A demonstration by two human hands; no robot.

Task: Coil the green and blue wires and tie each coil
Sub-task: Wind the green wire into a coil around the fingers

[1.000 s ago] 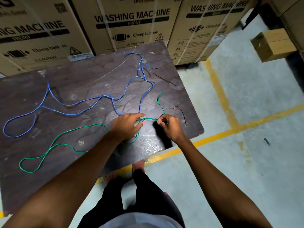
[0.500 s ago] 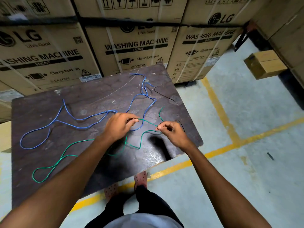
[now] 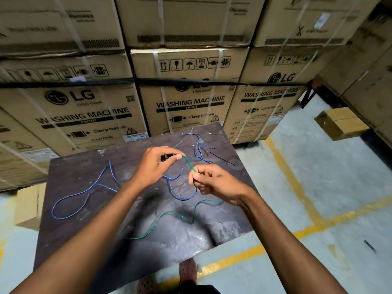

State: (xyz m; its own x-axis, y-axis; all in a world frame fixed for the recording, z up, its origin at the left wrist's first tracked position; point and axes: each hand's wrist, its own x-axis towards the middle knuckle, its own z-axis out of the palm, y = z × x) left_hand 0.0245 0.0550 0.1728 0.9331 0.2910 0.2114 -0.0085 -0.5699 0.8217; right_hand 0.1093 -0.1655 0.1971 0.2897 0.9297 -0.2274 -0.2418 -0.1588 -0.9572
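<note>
A thin green wire (image 3: 169, 213) trails in loose waves across the near half of the dark table (image 3: 70, 170). Both hands are raised above the table with a short stretch of it between them. My left hand (image 3: 156, 166) pinches the green wire between thumb and fingertips. My right hand (image 3: 212, 181) pinches the same wire a little to the right and lower. The blue wire (image 3: 84, 194) lies uncoiled on the table, with a big loop at the left and tangled bends at the far right. Two thin black ties (image 3: 222, 157) lie near the blue wire's far end.
Stacked cardboard washing machine boxes (image 3: 186, 102) stand right behind the table. A small cardboard box (image 3: 341, 124) sits at the right. Concrete floor with yellow lines (image 3: 297, 187) runs along the table's right and near edges. My feet show under the near edge.
Both hands have lifted from the table surface, raising the green wire's end with them. The view has tilted upward, showing more of the boxes.
</note>
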